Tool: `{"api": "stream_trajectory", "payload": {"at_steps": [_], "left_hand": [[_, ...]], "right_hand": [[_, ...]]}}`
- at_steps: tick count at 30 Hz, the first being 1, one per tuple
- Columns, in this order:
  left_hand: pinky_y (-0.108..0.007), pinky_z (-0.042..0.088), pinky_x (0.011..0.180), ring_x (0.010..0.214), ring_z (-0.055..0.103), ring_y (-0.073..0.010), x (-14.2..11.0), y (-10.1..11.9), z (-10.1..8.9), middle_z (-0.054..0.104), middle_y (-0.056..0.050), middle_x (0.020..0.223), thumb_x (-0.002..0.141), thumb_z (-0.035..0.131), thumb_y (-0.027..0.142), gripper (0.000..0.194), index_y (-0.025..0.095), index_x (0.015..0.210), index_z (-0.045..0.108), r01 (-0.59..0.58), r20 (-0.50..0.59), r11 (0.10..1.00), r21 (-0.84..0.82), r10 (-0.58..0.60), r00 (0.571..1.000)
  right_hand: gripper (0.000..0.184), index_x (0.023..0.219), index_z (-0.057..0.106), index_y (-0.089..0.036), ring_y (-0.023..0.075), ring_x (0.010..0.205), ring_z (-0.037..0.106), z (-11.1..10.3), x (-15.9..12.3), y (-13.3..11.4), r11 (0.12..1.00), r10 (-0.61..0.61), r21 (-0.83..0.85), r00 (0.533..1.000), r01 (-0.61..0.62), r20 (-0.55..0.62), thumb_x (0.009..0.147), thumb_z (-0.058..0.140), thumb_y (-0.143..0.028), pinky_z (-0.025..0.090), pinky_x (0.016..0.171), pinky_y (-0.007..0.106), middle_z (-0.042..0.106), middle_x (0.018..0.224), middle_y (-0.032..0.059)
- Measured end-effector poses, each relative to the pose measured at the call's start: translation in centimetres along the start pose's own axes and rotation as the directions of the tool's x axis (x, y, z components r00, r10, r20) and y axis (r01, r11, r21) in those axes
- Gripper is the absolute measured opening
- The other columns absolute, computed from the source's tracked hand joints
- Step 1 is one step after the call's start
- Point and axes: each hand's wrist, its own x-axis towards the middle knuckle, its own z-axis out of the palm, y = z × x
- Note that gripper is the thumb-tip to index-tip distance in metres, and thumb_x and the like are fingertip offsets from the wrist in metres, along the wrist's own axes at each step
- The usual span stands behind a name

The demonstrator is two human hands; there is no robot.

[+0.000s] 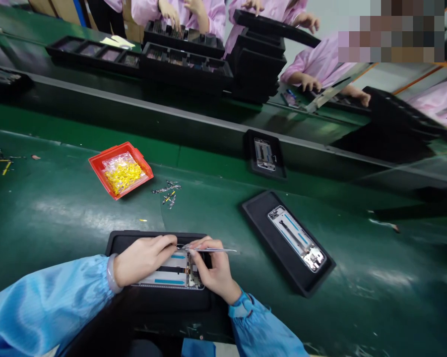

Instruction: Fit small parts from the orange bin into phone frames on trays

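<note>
My right hand (216, 265) is shut on a pair of steel tweezers (218, 250), which lie across the top of a phone frame (169, 273) with their tips toward my left hand. That frame sits in a black foam tray (156, 239). My left hand (143, 260) rests on the frame's upper left part, and its fingertips nearly meet the tweezer tips. Whether it pinches something small there is hidden. A second phone frame (296, 238) lies in a black tray (268, 233) to my right.
A red tray (95, 163) holds a bag of yellow parts on the green conveyor belt (78, 218), with small metal parts (167, 191) beside it. A third frame sits in a small black tray (264, 153). Beyond a rail (193, 116), co-workers in pink (323, 62) stand by stacked black trays (256, 64).
</note>
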Motion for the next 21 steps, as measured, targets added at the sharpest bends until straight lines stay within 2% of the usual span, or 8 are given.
{"api": "stream_trajectory", "payload": {"at_steps": [8,14,18,21], "left_hand": [[-0.019,0.053,0.062,0.074,0.063,-0.0124,0.0,0.0,0.0,0.061,-0.008,0.095,0.098,0.017,0.011,0.037,0.011,0.1,0.054,0.013,-0.002,1.0,0.0,-0.013,1.0],[-0.017,0.053,0.061,0.077,0.063,-0.0117,-0.3,0.1,0.3,0.061,-0.007,0.099,0.098,0.024,0.012,0.031,0.013,0.102,0.055,0.036,0.051,0.999,0.037,-0.038,0.998],[-0.017,0.053,0.059,0.079,0.063,-0.0119,-0.4,0.2,0.6,0.061,-0.008,0.1,0.097,0.023,0.01,0.033,0.013,0.1,0.056,0.037,0.021,0.997,0.061,-0.039,0.999],[-0.017,0.053,0.061,0.079,0.063,-0.0113,-0.4,0.1,0.7,0.061,-0.007,0.1,0.097,0.023,0.012,0.033,0.013,0.098,0.056,0.055,0.004,0.997,0.053,-0.055,0.998]], "right_hand": [[0.023,0.096,0.046,-0.024,0.0182,0.074,0.065,-0.1,0.1,-0.1,0.994,-0.076,-0.076,0.997,0.077,0.022,0.084,0.052,-0.006,0.055,0.064,0.032,0.06,0.08,0.003],[0.024,0.097,0.047,-0.024,0.017,0.07,0.064,-0.3,0.4,-0.3,0.982,-0.141,-0.115,0.986,0.151,0.087,0.084,0.051,-0.005,0.055,0.061,0.029,0.061,0.078,0.0031],[0.023,0.101,0.046,-0.023,0.0172,0.069,0.061,-0.1,0.6,-0.7,0.963,-0.141,-0.202,0.974,0.177,0.179,0.086,0.048,-0.006,0.053,0.06,0.029,0.061,0.08,0.0046],[0.024,0.105,0.045,-0.023,0.0177,0.069,0.06,0.3,0.4,-1.0,0.95,-0.126,-0.261,0.975,0.171,0.18,0.088,0.045,-0.007,0.052,0.061,0.029,0.06,0.081,0.0049]]}}
